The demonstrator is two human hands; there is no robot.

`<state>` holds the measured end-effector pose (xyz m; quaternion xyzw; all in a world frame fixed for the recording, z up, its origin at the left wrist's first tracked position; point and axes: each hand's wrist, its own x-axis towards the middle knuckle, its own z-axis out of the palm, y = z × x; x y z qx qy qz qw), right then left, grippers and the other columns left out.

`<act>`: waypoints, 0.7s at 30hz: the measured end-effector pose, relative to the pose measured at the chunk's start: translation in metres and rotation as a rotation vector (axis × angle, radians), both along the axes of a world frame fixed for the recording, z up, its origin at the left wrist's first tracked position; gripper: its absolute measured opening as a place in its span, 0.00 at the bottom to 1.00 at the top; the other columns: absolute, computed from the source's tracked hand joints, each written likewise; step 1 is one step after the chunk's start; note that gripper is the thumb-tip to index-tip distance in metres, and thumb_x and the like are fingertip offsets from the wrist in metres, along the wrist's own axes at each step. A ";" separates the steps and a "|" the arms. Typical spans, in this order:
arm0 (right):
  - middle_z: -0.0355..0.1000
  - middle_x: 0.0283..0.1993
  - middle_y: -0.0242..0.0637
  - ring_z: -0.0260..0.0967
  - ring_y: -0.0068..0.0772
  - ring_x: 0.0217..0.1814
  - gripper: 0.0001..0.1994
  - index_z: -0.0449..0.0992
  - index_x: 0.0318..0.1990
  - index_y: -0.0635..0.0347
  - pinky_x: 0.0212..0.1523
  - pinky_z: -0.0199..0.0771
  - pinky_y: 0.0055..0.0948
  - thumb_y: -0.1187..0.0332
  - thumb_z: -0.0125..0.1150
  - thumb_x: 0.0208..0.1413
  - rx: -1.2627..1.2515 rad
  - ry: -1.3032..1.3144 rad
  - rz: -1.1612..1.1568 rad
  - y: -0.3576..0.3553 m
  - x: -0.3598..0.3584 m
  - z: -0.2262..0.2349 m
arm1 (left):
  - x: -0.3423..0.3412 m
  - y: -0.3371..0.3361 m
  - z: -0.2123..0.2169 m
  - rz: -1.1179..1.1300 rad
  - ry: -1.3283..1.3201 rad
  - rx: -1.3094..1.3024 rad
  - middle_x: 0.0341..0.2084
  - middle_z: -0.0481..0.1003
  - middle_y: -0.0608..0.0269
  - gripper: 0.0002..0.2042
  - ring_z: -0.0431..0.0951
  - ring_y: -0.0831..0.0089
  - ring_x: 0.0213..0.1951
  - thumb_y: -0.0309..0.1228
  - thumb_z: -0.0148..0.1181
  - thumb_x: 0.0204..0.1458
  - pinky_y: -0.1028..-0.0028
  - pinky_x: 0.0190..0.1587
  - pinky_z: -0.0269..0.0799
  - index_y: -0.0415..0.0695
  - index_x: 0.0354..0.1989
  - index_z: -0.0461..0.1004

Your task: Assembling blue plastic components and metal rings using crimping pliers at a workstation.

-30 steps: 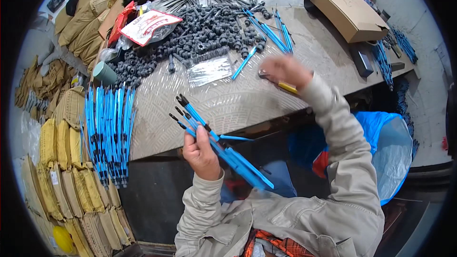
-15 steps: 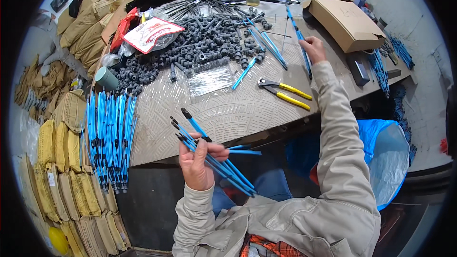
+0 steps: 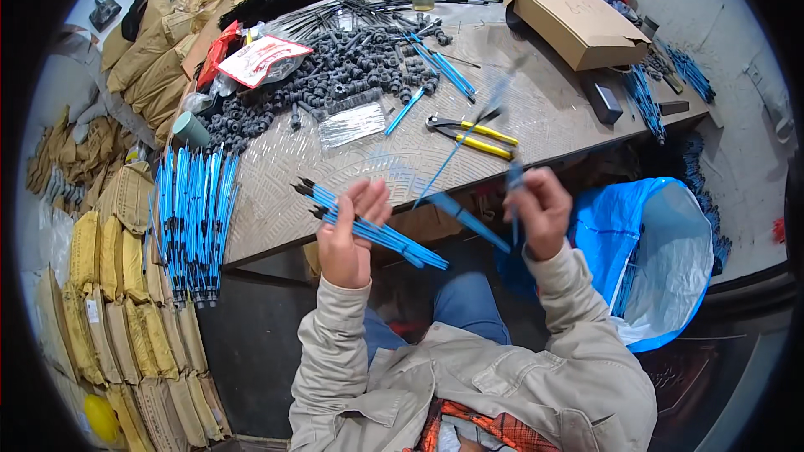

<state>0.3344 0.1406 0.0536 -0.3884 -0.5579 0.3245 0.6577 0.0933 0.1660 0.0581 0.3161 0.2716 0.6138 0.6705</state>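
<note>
Gathered slantwise in the left hand as a bundle of slim blue rods, black-tipped at upper left; held in the right hand as a blurred blue piece.

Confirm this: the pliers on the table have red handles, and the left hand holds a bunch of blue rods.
Not quite: the head view shows the pliers on the table have yellow handles, not red. The left hand does hold a bunch of blue rods.
</note>
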 end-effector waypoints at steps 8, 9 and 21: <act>0.70 0.27 0.32 0.61 0.22 0.21 0.05 0.73 0.33 0.64 0.23 0.61 0.19 0.76 0.59 0.48 -0.161 -0.330 0.490 0.007 -0.058 -0.009 | 0.007 -0.006 0.010 0.194 0.416 0.221 0.24 0.72 0.59 0.12 0.72 0.74 0.24 0.36 0.46 0.60 0.80 0.28 0.68 0.40 0.43 0.67; 0.70 0.28 0.32 0.62 0.22 0.22 0.05 0.73 0.33 0.64 0.23 0.62 0.19 0.75 0.59 0.48 -0.215 -0.362 0.635 0.020 -0.059 0.000 | 0.000 -0.005 0.007 0.217 0.342 0.161 0.22 0.69 0.61 0.12 0.69 0.76 0.21 0.36 0.46 0.60 0.81 0.25 0.65 0.41 0.44 0.67; 0.76 0.36 0.38 0.72 0.43 0.36 0.15 0.78 0.34 0.56 0.34 0.70 0.40 0.56 0.53 0.49 -0.440 -1.427 -0.600 0.333 0.023 -0.035 | -0.056 0.001 0.005 -0.036 -0.410 0.055 0.13 0.63 0.67 0.10 0.65 0.79 0.16 0.37 0.45 0.60 0.82 0.18 0.61 0.45 0.43 0.66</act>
